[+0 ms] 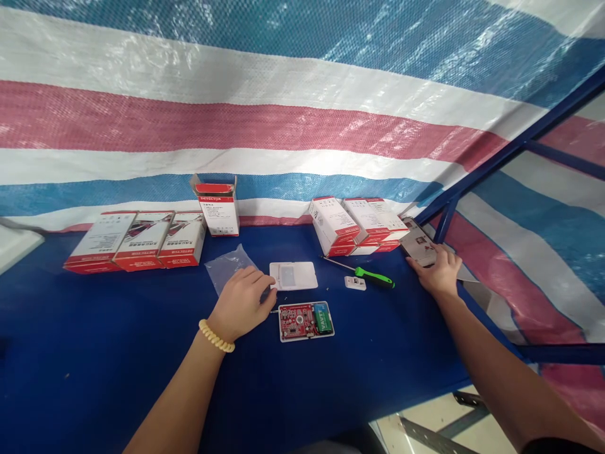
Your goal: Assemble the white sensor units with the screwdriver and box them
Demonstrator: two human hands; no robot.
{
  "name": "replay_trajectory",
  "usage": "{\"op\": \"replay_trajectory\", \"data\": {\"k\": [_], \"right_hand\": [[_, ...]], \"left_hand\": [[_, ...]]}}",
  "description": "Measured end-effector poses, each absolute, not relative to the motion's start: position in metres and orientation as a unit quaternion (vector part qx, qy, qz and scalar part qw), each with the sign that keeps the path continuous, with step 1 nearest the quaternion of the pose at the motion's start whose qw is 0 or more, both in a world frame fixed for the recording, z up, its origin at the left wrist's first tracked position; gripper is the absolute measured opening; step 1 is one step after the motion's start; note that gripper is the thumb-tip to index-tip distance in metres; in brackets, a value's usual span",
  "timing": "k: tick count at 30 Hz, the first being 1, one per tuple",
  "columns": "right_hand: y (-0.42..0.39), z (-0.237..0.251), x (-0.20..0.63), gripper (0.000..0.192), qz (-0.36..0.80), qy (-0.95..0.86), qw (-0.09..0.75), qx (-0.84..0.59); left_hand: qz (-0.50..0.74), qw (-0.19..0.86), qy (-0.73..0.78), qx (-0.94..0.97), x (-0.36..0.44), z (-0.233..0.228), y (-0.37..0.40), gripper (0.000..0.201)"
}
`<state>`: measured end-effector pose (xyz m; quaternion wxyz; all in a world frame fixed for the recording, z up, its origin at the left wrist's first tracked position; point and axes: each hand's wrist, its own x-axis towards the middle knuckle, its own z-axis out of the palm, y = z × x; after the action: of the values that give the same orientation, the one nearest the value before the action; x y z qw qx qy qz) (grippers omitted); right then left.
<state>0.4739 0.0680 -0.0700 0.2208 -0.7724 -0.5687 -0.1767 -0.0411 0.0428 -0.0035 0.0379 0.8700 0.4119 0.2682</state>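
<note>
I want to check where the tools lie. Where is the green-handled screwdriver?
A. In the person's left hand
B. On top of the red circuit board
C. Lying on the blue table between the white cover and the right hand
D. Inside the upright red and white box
C: the screwdriver lies flat on the blue table, right of the white cover and left of the right hand, touched by neither hand.

makeshift assembly workshop: striped tarp wall (283, 113), blue workbench (94, 353), stacked detector boxes (137, 243), screwdriver (368, 274)

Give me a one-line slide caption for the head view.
Left hand beside an opened detector's red circuit board; right hand on a phone.
</note>
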Motion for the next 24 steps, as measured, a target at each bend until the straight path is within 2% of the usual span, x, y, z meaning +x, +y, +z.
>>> {"op": "replay_trajectory", "data": {"k": [10,14,19,22,24], "right_hand": [[0.069,-0.078,0.480,0.075,-0.192,-0.584,0.252,-0.747],[0.072,-0.070,0.475,0.075,-0.128,-0.560,0.240,-0.782],[0.079,-0.056,0.473,0.085,0.005,-0.466,0.198,-0.863],[0.073,-0.056,0.474,0.088,0.006,-0.474,0.228,-0.851],[0.066,-0.060,0.474,0.083,-0.030,-0.494,0.259,-0.829]], "left_hand": [[0.268,0.042,0.417,0.868,-0.042,-0.004,0.043,0.010],[0.270,0.042,0.417,0.867,-0.041,-0.004,0.043,0.010],[0.277,0.047,0.415,0.865,-0.042,-0.004,0.043,0.010],[0.283,0.051,0.416,0.863,-0.044,-0.004,0.044,0.010],[0.284,0.053,0.419,0.861,-0.045,-0.003,0.044,0.010]]}}
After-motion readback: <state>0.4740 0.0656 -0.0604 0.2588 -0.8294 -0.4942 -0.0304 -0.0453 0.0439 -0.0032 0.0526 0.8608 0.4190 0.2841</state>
